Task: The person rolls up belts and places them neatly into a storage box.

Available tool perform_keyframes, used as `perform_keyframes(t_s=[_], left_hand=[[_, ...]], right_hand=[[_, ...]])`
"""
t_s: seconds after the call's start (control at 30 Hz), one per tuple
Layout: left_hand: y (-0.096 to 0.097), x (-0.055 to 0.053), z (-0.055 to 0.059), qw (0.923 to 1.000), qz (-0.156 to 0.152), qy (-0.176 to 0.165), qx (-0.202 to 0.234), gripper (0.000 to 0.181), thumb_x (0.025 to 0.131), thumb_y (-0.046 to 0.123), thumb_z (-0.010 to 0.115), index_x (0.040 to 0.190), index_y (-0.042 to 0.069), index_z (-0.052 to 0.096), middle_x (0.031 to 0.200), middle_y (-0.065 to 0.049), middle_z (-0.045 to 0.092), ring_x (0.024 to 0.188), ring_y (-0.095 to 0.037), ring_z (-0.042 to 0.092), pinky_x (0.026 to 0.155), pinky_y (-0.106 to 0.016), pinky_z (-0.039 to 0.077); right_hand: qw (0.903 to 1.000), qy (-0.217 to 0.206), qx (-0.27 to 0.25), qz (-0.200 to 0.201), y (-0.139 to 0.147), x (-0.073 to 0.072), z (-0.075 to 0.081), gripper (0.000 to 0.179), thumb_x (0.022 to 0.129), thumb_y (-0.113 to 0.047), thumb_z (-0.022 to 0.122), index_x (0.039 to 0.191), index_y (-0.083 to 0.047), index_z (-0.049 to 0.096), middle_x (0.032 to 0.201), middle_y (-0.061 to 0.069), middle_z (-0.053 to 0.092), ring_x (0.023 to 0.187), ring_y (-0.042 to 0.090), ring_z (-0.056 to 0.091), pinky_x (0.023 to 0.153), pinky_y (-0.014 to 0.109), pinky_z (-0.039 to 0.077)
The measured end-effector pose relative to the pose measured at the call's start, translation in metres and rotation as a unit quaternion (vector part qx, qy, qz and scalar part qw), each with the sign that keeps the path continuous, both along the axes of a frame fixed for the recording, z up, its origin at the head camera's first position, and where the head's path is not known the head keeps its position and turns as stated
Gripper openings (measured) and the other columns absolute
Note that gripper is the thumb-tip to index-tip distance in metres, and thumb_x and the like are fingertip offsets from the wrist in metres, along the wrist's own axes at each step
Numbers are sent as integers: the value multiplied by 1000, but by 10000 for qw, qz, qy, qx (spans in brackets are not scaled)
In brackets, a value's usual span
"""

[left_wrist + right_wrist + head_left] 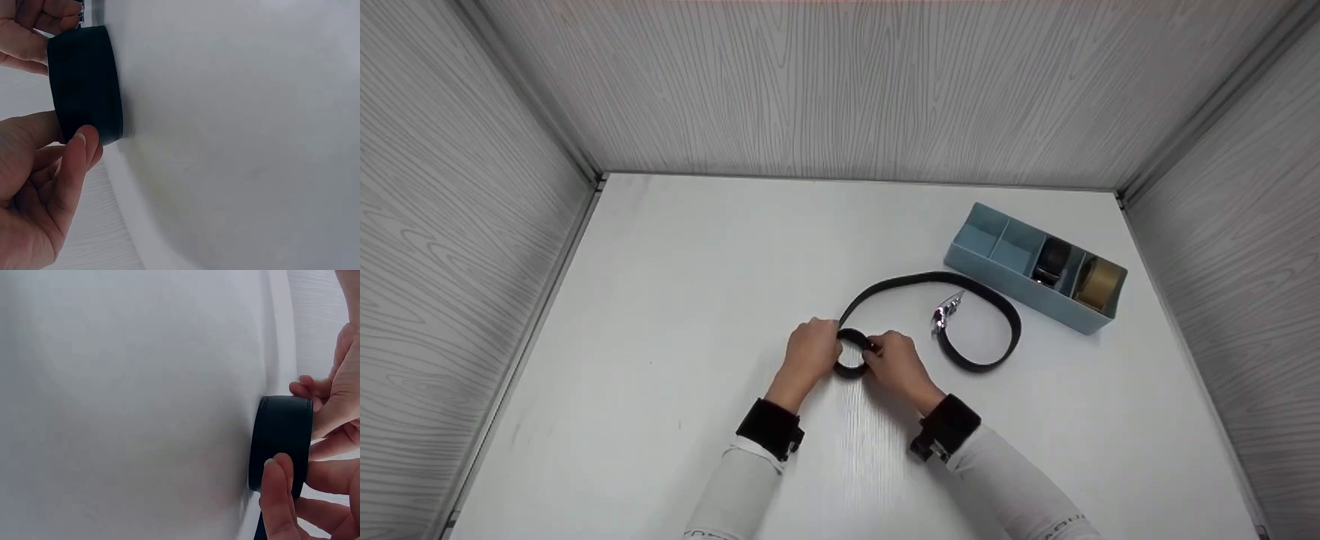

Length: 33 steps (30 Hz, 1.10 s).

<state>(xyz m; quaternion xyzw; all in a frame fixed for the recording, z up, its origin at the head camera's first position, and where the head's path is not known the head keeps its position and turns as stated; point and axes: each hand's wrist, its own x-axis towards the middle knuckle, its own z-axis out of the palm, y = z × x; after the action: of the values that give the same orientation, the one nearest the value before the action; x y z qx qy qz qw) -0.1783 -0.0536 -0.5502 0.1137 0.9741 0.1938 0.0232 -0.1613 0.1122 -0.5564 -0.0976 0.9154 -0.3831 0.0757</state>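
A black belt (1009, 315) lies on the white table, its near end wound into a round coil (851, 371) standing on edge. At the other end is a shiny metal buckle (943, 313). My left hand (811, 351) pinches the left side of the coil, thumb and fingers around the strap, as the left wrist view shows. My right hand (898, 364) holds the coil's right side, with fingers (275, 495) on its outer face. Between the hands, the strap sweeps up and around to the right. Some of my fingers are hidden behind the coil.
A blue divided box (1027, 289) stands at the back right, beyond the belt's loop. Its compartments hold a dark rolled item (1051, 259) and a tan rolled item (1099, 283). Grey wood-grain panels (810, 90) border the table at the back and sides.
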Motion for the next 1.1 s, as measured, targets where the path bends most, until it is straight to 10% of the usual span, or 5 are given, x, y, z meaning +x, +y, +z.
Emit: perform_keyframes(t_s=[0.83, 1.1], left_hand=[[-4, -5, -3, 9997, -57, 131, 213, 9, 76, 2, 68, 70, 6, 64, 74, -12, 67, 67, -30, 65, 58, -41, 51], [-12, -4, -4, 9994, -282, 159, 84, 20, 83, 11, 74, 69, 2, 63, 70, -13, 65, 65, -30, 64, 58, -42, 50]], right_hand=[[9985, 442, 322, -67, -6, -2, -2, 8, 82, 0, 61, 77, -4, 66, 71, 5, 57, 71, 22, 54, 68, 39, 47], [9970, 471, 443, 414, -12, -6, -3, 21, 87, 3, 57, 102, 0, 71, 85, 10, 59, 83, 26, 58, 77, 41, 48]])
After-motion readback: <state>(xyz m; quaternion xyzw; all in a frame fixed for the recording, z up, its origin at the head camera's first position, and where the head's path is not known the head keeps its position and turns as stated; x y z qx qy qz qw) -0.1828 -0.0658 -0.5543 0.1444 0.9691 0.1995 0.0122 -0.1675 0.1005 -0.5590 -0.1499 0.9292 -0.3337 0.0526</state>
